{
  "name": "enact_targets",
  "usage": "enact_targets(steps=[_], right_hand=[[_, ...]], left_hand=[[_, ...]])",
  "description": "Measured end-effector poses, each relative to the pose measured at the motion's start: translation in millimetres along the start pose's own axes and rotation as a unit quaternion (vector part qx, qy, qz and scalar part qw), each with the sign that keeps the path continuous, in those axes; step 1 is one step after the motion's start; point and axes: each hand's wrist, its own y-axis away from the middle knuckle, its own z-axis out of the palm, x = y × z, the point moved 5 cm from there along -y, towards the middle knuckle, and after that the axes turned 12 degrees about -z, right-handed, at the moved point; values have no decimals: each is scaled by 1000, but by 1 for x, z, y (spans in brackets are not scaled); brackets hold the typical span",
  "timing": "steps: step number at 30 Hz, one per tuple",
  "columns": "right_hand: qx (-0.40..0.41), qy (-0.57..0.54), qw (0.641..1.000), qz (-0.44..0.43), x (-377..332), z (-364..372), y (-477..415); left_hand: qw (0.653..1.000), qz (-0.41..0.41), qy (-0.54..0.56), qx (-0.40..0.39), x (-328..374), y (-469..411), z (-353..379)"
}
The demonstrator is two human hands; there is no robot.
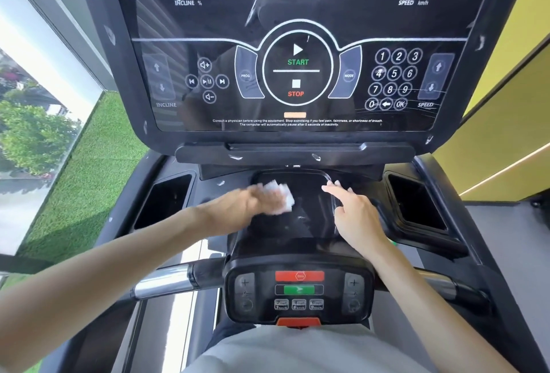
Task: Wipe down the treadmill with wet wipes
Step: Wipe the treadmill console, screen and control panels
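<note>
A: Where is the wipe (279, 198)?

B: In the left hand (253, 203), bunched up and pressed flat against the glossy black panel (309, 226) just below the big screen (297, 74). The hand is blurred, but the fingers seem to be folded over the cloth, with its white edge poking out on the right.

A: And the right hand (354, 214)?

B: It holds nothing. Its fingers are stretched out, tips resting on the panel's right rim, near the far corner.

A: So which way does the wiping go from here?

B: The wipe sits at the far left part of the panel. The rest of that surface lies to its right and back toward the person, since the panel runs lengthwise from the screen down to the small button pad (299, 292). I'd guess a sweep rightward or a pull toward the body.

A: Anything in the way?

B: Only the right hand, if the stroke reaches that rim. The left one is plainly placed to do the work.
</note>
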Motion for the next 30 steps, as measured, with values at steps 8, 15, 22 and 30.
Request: enact_targets(steps=[8, 15, 22, 30], right_hand=[[-14, 15, 1000, -1, -1, -1, 1], [-8, 4, 1000, -6, 1, 1, 0], [-4, -4, 1000, -1, 2, 2, 1], [-3, 2, 1000, 1, 0, 0, 0]], left_hand=[[996, -69, 53, 37, -22, -10, -7], [996, -35, 31, -72, -40, 15, 10], [988, 26, 74, -133, -12, 4, 19], [978, 12, -196, 66, -16, -18, -8]])
